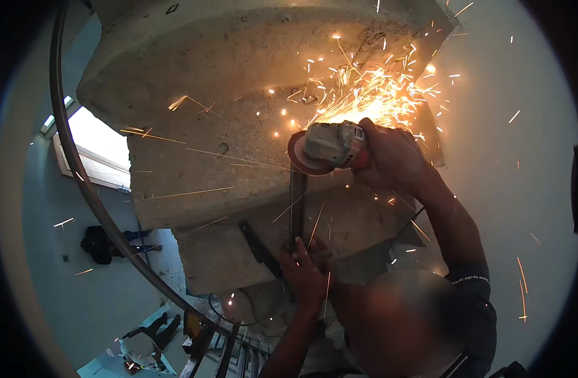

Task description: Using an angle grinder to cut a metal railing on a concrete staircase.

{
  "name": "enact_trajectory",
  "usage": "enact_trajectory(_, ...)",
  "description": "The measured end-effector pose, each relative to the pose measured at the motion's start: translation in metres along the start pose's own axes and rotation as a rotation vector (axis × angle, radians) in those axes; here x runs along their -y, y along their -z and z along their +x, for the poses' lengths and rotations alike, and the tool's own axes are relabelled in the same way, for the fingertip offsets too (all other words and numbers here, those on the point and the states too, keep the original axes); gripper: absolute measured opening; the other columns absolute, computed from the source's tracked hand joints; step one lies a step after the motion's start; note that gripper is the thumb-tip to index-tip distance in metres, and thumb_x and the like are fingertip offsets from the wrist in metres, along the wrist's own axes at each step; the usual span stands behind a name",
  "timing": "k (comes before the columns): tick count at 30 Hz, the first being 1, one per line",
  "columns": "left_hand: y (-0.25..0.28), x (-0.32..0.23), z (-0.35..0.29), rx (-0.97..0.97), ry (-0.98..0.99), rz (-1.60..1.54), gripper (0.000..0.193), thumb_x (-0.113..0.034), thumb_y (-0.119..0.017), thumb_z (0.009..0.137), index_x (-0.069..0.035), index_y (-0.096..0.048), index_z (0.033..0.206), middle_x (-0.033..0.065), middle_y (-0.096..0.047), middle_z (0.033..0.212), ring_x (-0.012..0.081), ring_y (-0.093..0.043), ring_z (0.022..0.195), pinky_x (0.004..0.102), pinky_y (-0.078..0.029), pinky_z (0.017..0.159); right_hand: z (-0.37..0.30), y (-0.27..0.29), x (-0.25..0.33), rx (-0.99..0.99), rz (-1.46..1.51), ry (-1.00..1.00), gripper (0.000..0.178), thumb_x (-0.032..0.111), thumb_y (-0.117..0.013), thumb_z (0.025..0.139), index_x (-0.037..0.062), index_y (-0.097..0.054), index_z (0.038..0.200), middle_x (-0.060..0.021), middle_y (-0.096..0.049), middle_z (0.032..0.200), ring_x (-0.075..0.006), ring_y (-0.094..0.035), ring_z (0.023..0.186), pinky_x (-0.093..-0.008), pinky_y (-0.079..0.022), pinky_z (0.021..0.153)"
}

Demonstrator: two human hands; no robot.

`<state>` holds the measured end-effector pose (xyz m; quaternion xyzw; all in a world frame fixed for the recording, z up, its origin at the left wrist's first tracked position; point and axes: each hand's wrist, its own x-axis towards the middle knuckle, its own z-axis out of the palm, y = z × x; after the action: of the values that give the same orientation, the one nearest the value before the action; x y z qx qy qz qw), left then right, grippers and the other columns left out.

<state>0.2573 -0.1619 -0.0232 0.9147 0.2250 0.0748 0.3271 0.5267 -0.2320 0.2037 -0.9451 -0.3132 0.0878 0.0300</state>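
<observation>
My right hand [393,154] is wrapped round the body of an angle grinder [334,143] with a reddish disc. Its disc sits over the far end of a dark metal bar [298,201]. Bright sparks [377,104] spray away toward the far right across the concrete. Around the bar's near end, my left hand [305,271] has its fingers closed. A black, narrow strip-like piece [259,247] lies slanted beside that hand, its lower end hidden. Both forearms are bare, with a dark sleeve on the right upper arm.
Rough concrete steps [238,170] lie under the work. A long curved metal rail [90,183] bends down the left side. Ladders [238,353] stand at the bottom. Two other people, one in dark clothing [100,244], the other lighter [141,349], are lower left. A pale wall [509,157] rises at right.
</observation>
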Motion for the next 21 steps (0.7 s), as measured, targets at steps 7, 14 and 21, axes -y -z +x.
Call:
enact_trajectory(7, 0.003, -0.002, 0.002, -0.037, -0.012, 0.018, 0.106, -0.044, -0.079, 0.075, -0.005, -0.023, 0.157, 0.0367, -0.028, 0.149, 0.0529, -0.035, 0.135, 0.0602, -0.035, 0.108, 0.002, 0.004, 0.004, 0.036, -0.036, 0.003, 0.064, 0.032, -0.079, 0.066, 0.0011, -0.051, 0.114, -0.0211, -0.070, 0.089, -0.0398, -0.070, 0.085, -0.0486, -0.056, 0.077)
enact_trajectory(14, 0.002, -0.001, 0.001, -0.025, -0.006, 0.027, 0.105, -0.042, -0.079, 0.075, -0.006, -0.023, 0.157, 0.0369, -0.026, 0.150, 0.0529, -0.034, 0.135, 0.0612, -0.035, 0.107, -0.011, 0.000, -0.013, -0.048, -0.066, 0.007, 0.064, 0.031, -0.080, 0.065, 0.0023, -0.051, 0.114, -0.0213, -0.069, 0.089, -0.0418, -0.069, 0.084, -0.0491, -0.055, 0.077)
enact_trajectory(21, 0.004, -0.004, 0.002, -0.023, -0.039, 0.017, 0.107, -0.040, -0.080, 0.075, -0.004, -0.021, 0.157, 0.0388, -0.024, 0.149, 0.0562, -0.033, 0.133, 0.0630, -0.034, 0.107, -0.007, -0.008, -0.026, -0.079, -0.050, -0.150, 0.067, 0.030, -0.082, 0.063, -0.0004, -0.051, 0.115, -0.0215, -0.069, 0.091, -0.0429, -0.069, 0.087, -0.0509, -0.055, 0.078)
